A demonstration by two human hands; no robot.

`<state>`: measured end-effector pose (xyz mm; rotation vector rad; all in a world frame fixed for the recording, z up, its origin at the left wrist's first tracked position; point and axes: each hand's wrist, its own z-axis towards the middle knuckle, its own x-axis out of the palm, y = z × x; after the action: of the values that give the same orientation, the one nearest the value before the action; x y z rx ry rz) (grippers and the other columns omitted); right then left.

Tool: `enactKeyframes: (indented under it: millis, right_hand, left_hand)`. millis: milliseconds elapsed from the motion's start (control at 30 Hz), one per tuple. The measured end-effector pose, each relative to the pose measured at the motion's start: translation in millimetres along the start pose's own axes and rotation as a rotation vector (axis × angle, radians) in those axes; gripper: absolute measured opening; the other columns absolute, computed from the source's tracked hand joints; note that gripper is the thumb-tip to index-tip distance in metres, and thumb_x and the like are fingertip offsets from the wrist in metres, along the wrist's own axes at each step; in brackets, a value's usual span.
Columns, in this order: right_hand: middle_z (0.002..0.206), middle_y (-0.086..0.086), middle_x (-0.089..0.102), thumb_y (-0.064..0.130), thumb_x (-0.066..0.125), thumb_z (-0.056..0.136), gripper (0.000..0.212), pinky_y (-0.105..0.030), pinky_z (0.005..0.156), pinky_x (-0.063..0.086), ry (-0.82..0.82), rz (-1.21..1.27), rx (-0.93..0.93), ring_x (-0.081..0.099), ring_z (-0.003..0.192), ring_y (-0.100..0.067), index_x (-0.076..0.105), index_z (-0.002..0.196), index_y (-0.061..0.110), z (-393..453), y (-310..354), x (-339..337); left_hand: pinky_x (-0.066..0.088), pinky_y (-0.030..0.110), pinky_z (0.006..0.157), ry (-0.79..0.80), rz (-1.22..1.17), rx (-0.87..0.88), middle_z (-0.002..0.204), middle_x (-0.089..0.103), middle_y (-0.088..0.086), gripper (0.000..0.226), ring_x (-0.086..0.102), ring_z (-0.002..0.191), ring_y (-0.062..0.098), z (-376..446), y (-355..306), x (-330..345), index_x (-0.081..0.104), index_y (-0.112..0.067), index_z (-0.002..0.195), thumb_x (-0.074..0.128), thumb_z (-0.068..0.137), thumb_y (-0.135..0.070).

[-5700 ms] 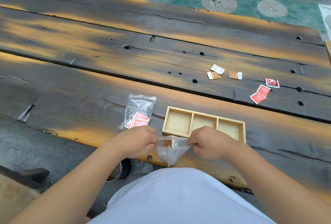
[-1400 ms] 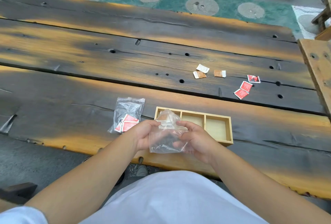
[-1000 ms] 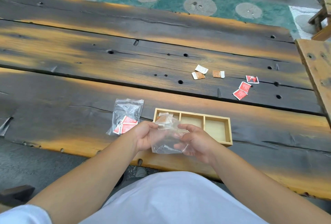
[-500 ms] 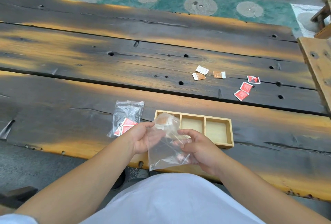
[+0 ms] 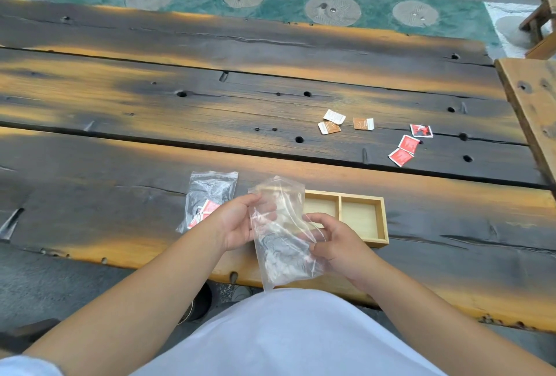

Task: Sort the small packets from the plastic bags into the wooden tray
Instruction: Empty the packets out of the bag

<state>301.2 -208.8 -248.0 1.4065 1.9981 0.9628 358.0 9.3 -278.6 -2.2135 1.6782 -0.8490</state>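
Both hands hold one clear plastic bag (image 5: 281,231) upright over the near edge of the table (image 5: 120,141). Left hand (image 5: 237,222) pinches its upper left edge; right hand (image 5: 332,240) grips the lower right side, fingers curled into the film. Bag looks empty or nearly so (contents hard to read through glare).

Wooden tray (image 5: 382,219) lies just beyond the hands, long axis left to right; its left compartment is hidden behind the bag, the two visible ones empty. Right hand is nearer the open compartments.

Second bag (image 5: 210,195) lies flat just left of the tray, red packets inside, closest to the left hand.

Loose brown-and-white packets (image 5: 331,127) and red packets (image 5: 407,145) lie well apart, far right. Nothing blocks that reach.
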Motion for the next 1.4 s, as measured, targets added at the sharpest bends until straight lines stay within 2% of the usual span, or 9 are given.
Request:
enactKeyframes:
  millis: [133,233,367,633,733,867,1033,1267,1400]
  right_hand:
    - [0.101,-0.004,0.071,-0.006,0.053,0.087,0.053,-0.039,0.066,0.054,-0.045,-0.099,-0.041,0.068,0.078,-0.023,0.051,0.109,0.042,3.3,-6.4,-2.5]
    - [0.106,0.003,0.069,0.009,0.061,0.089,0.046,-0.038,0.079,0.056,-0.068,-0.166,-0.029,0.070,0.091,-0.018,0.045,0.121,0.038,5.9,-10.1,-7.1]
    - [0.119,0.009,0.060,0.026,0.066,0.092,0.046,-0.022,0.084,0.047,-0.169,-0.061,-0.100,0.060,0.108,-0.006,0.045,0.133,0.029,8.9,1.6,-19.3]
    - [0.076,0.001,0.068,0.014,0.064,0.092,0.005,-0.023,0.063,0.041,-0.323,0.119,-0.268,0.054,0.063,-0.007,0.069,0.092,0.013,17.8,35.0,-55.7]
    - [0.068,-0.002,0.064,0.011,0.066,0.091,0.014,-0.017,0.061,0.041,-0.353,0.112,-0.307,0.052,0.054,0.000,0.067,0.076,0.013,18.2,32.5,-68.9]
    - [0.065,-0.002,0.061,0.006,0.064,0.091,0.019,-0.013,0.062,0.043,-0.330,0.085,-0.353,0.053,0.055,0.000,0.063,0.073,0.012,9.7,26.4,-84.4]
    - [0.061,0.005,0.059,0.006,0.064,0.091,0.022,-0.029,0.068,0.040,-0.355,0.068,-0.362,0.050,0.066,-0.014,0.061,0.070,0.013,-1.5,13.8,-110.4]
    - [0.068,-0.008,0.057,0.010,0.058,0.095,0.022,-0.031,0.065,0.045,-0.461,0.203,-0.295,0.049,0.065,-0.022,0.059,0.073,0.011,-16.4,-9.7,-166.1]
    - [0.081,-0.004,0.063,0.020,0.057,0.097,0.016,-0.025,0.064,0.047,-0.488,0.296,-0.254,0.056,0.071,-0.014,0.060,0.083,0.016,-25.5,-29.8,-204.1]
  left_hand:
    - [0.046,0.047,0.098,-0.029,0.097,0.156,0.108,0.074,0.010,0.034,0.070,0.102,0.029,-2.5,-6.4,6.7,0.060,-0.012,0.125,0.058,0.095,-0.028]
    - [0.047,0.038,0.082,-0.014,0.113,0.264,0.110,0.074,0.011,0.033,0.069,0.105,0.030,-10.8,-13.0,16.6,0.060,-0.015,0.124,0.058,0.095,-0.030]
    - [0.049,0.029,0.068,-0.013,0.243,0.386,0.105,0.075,0.008,0.014,0.072,0.088,0.022,-27.5,-19.7,30.8,0.065,-0.022,0.102,0.056,0.096,-0.030]
    - [0.051,0.029,0.064,0.065,0.358,0.464,0.098,0.076,0.006,0.019,0.073,0.085,0.024,-46.6,-11.7,61.9,0.069,-0.018,0.097,0.053,0.097,-0.030]
    - [0.052,0.029,0.067,0.026,0.328,0.511,0.088,0.075,-0.001,0.019,0.073,0.081,0.017,-45.6,-8.5,71.8,0.068,-0.012,0.095,0.055,0.097,-0.025]
    - [0.049,0.028,0.071,-0.016,0.302,0.562,0.077,0.073,-0.004,0.020,0.070,0.081,0.012,-42.2,-1.4,86.6,0.067,-0.010,0.080,0.056,0.095,-0.015]
    - [0.045,0.035,0.078,-0.032,0.246,0.557,0.084,0.074,0.005,0.020,0.067,0.086,0.018,-28.1,19.9,114.5,0.069,-0.008,0.082,0.056,0.095,-0.015]
    - [0.046,0.025,0.060,0.080,0.276,0.399,0.085,0.070,0.003,0.015,0.069,0.071,0.014,-1.2,43.3,173.2,0.065,-0.011,0.101,0.056,0.097,-0.022]
    - [0.048,0.023,0.057,0.124,0.270,0.352,0.082,0.071,-0.001,0.010,0.069,0.068,0.013,19.2,54.2,213.7,0.062,-0.016,0.098,0.053,0.098,-0.020]
